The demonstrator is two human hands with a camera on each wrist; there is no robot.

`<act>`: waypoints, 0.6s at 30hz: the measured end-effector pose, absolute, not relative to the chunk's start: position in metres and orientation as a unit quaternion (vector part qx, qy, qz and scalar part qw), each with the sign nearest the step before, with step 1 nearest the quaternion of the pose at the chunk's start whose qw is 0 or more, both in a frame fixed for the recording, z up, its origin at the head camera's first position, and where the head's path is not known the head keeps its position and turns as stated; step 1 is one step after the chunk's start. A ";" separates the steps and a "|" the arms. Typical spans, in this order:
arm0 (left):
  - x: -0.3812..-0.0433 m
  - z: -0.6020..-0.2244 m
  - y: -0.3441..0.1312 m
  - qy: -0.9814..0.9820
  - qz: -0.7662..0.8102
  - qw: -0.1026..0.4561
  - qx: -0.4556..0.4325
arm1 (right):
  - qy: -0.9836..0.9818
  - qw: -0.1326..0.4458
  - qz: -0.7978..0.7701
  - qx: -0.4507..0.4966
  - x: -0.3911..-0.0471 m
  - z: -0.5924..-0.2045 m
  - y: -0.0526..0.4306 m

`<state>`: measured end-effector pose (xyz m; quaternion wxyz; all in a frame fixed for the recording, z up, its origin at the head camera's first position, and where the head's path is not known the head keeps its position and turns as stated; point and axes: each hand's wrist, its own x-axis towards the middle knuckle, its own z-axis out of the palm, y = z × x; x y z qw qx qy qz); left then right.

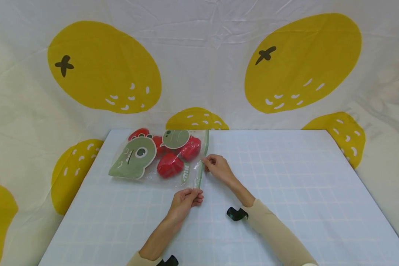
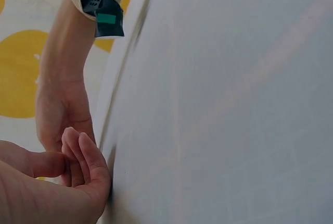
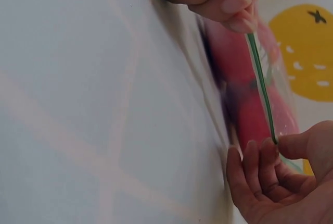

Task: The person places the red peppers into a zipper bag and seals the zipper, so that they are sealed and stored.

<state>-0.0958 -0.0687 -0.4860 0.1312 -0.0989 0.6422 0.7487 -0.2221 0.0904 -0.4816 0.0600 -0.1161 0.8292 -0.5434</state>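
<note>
A clear zip bag (image 1: pixel 193 179) with a green strip along its right edge lies on the table, printed with green cartoon creatures. Several glossy red things (image 1: pixel 170 165) show inside it. At the bag's near right corner, my left hand (image 1: pixel 183 203) pinches the edge between thumb and fingers. Higher up that same edge, my right hand (image 1: pixel 219 168) pinches the green strip (image 3: pixel 264 88), which the right wrist view shows running between both hands. In the left wrist view, the left hand (image 2: pixel 78 182) overlaps the right one, and the bag is hidden there.
The table (image 1: pixel 286 184) wears a pale blue checked cloth. Behind it hangs a white curtain (image 1: pixel 203 74) with big yellow fruit prints. Dark wrist cameras (image 1: pixel 236 213) stick out from both beige sleeves.
</note>
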 end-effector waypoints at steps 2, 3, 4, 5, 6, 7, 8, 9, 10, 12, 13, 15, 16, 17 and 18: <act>-0.096 -0.486 -0.069 0.642 0.749 0.131 -0.100 | 0.830 0.057 -0.542 -0.117 -0.224 -0.482 0.090; -0.096 -0.486 -0.069 0.641 0.749 0.131 -0.101 | 0.831 0.056 -0.541 -0.116 -0.224 -0.481 0.090; -0.096 -0.486 -0.069 0.642 0.749 0.131 -0.101 | 0.832 0.055 -0.540 -0.117 -0.225 -0.481 0.090; -0.096 -0.486 -0.069 0.641 0.749 0.130 -0.102 | 0.833 0.054 -0.539 -0.117 -0.225 -0.481 0.089; -0.096 -0.486 -0.069 0.641 0.749 0.130 -0.102 | 0.833 0.053 -0.538 -0.117 -0.226 -0.481 0.089; -0.095 -0.486 -0.069 0.641 0.750 0.129 -0.103 | 0.833 0.052 -0.537 -0.117 -0.226 -0.481 0.089; -0.095 -0.487 -0.069 0.641 0.750 0.129 -0.102 | 0.834 0.050 -0.537 -0.117 -0.227 -0.481 0.088; -0.095 -0.486 -0.069 0.641 0.750 0.128 -0.102 | 0.834 0.048 -0.538 -0.116 -0.228 -0.481 0.088; -0.095 -0.486 -0.069 0.641 0.750 0.127 -0.102 | 0.833 0.048 -0.538 -0.115 -0.229 -0.481 0.088; -0.095 -0.486 -0.069 0.641 0.750 0.128 -0.102 | 0.833 0.045 -0.539 -0.112 -0.231 -0.481 0.088; -0.095 -0.486 -0.069 0.641 0.750 0.128 -0.102 | 0.834 0.044 -0.539 -0.111 -0.232 -0.480 0.088; -0.095 -0.486 -0.069 0.641 0.750 0.127 -0.103 | 0.835 0.045 -0.538 -0.107 -0.234 -0.479 0.088; -0.095 -0.486 -0.069 0.640 0.750 0.127 -0.103 | 0.836 0.046 -0.536 -0.106 -0.235 -0.479 0.088; -0.095 -0.486 -0.069 0.640 0.750 0.126 -0.104 | 0.836 0.046 -0.536 -0.104 -0.236 -0.478 0.087; -0.095 -0.485 -0.069 0.640 0.751 0.125 -0.104 | 0.837 0.047 -0.536 -0.102 -0.236 -0.477 0.087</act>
